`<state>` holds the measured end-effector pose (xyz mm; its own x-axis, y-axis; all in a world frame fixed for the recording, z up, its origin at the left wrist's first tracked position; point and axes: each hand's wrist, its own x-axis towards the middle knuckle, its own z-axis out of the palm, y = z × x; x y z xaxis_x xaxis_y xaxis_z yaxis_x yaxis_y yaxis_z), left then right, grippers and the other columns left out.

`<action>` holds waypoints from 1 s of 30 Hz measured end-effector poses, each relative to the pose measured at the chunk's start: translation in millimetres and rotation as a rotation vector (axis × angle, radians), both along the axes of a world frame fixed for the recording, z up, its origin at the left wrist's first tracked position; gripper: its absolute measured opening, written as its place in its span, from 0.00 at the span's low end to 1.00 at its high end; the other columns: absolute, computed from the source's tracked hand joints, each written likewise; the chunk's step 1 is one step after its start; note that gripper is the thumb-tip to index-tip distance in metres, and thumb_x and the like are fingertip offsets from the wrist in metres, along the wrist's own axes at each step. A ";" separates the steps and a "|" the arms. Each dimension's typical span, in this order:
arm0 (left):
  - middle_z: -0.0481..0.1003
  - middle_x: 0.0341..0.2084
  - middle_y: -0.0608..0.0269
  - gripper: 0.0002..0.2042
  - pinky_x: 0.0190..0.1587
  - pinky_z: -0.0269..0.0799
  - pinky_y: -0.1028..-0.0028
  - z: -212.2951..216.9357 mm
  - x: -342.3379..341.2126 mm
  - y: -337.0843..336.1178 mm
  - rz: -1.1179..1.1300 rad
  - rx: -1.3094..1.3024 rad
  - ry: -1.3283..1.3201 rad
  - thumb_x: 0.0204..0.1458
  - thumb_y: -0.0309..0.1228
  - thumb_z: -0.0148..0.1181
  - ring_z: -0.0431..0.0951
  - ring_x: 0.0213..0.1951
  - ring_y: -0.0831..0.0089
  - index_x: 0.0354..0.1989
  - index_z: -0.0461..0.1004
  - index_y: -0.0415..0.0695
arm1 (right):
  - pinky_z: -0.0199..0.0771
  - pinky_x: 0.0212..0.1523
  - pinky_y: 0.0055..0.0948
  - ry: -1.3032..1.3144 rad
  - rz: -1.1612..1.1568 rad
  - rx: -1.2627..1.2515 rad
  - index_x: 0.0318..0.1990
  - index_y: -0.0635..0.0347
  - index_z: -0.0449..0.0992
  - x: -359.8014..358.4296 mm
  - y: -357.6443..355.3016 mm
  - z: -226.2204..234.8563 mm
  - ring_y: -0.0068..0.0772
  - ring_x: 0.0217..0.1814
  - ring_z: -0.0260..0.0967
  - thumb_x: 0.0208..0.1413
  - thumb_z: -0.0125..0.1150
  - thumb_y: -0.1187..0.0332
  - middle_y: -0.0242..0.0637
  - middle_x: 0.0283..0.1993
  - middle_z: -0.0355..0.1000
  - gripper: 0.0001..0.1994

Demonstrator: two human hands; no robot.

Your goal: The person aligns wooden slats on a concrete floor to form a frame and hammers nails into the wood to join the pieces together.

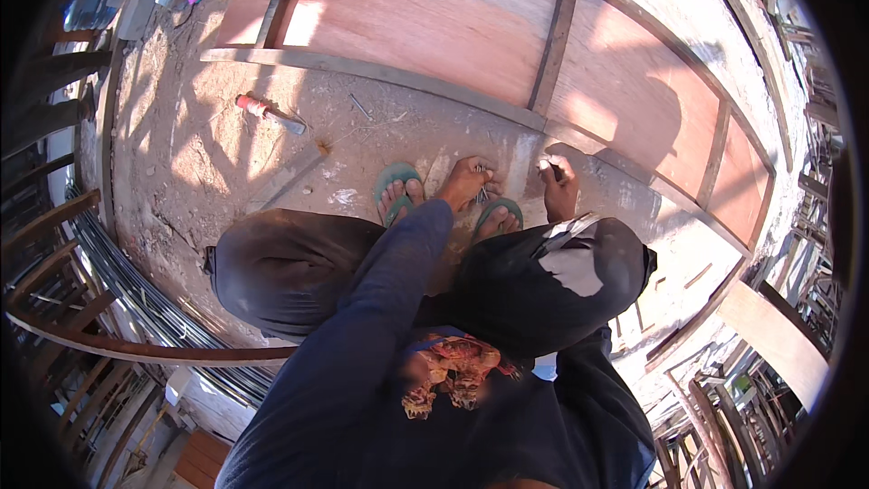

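Between my sandalled feet and the wooden frame, my left hand (463, 183) is closed around several thin metal nails (482, 183), which stick out between the fingers. A short way to its right, my right hand (561, 188) is closed in a grip just beyond my right knee. A small dark end of something (553, 169) shows at its thumb; the rest is hidden in the fist. Just past both hands runs the near wooden batten (434, 86) of a large panel framed with battens, its reddish plywood sheet (425, 18) lying flat on the ground.
A chisel-like tool with a red handle (255, 106) lies on the dirt floor at the left. Farther left are a bundle of dark rods (149, 281) and a curved wooden strip (154, 353). Clear plastic containers (89, 4) stand at the far left. Stacked timber (742, 417) lines the right side.
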<state>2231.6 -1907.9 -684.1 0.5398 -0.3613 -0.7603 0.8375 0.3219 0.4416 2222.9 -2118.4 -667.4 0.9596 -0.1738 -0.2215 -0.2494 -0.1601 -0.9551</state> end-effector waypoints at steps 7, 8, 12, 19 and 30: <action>0.77 0.30 0.52 0.09 0.22 0.75 0.70 -6.0 -0.5 1.6 -0.217 0.239 -0.157 0.59 0.19 0.45 0.79 0.22 0.65 0.44 0.70 0.34 | 0.73 0.39 0.33 -0.160 -0.078 -0.479 0.39 0.63 0.78 20.2 -0.1 22.6 0.39 0.36 0.76 0.53 0.61 0.69 0.44 0.34 0.77 0.08; 0.77 0.29 0.53 0.08 0.22 0.75 0.70 -6.5 -0.8 2.5 -0.235 0.261 -0.178 0.59 0.20 0.45 0.79 0.21 0.66 0.43 0.70 0.34 | 0.73 0.39 0.35 -0.286 -0.066 -0.610 0.39 0.62 0.78 26.4 3.1 30.3 0.45 0.37 0.76 0.53 0.60 0.69 0.47 0.35 0.77 0.08; 0.77 0.26 0.54 0.08 0.21 0.74 0.70 6.5 2.3 2.2 -0.251 0.334 -0.206 0.58 0.21 0.47 0.79 0.20 0.67 0.41 0.72 0.34 | 0.73 0.32 0.40 -0.357 0.019 -0.811 0.34 0.59 0.76 41.9 -2.5 20.1 0.53 0.31 0.74 0.52 0.62 0.69 0.48 0.29 0.75 0.05; 0.76 0.26 0.58 0.08 0.21 0.73 0.72 6.2 -1.5 4.9 -0.304 0.378 -0.265 0.54 0.19 0.47 0.76 0.20 0.72 0.39 0.72 0.34 | 0.71 0.29 0.42 -0.386 0.086 -0.817 0.30 0.59 0.73 46.5 4.5 23.4 0.54 0.29 0.73 0.52 0.63 0.67 0.49 0.27 0.73 0.07; 0.77 0.23 0.59 0.07 0.19 0.71 0.73 18.1 -0.8 4.7 -0.347 0.418 -0.287 0.51 0.19 0.50 0.77 0.19 0.73 0.36 0.73 0.36 | 0.66 0.23 0.37 -0.215 -0.080 -0.735 0.27 0.58 0.72 31.3 4.1 10.6 0.49 0.20 0.69 0.55 0.63 0.63 0.47 0.21 0.70 0.11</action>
<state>2230.8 -1903.1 -666.0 0.6482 -0.2552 -0.7175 0.6917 -0.1967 0.6949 2254.2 -2114.3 -656.7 0.9468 -0.2749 0.1673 -0.1081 -0.7614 -0.6392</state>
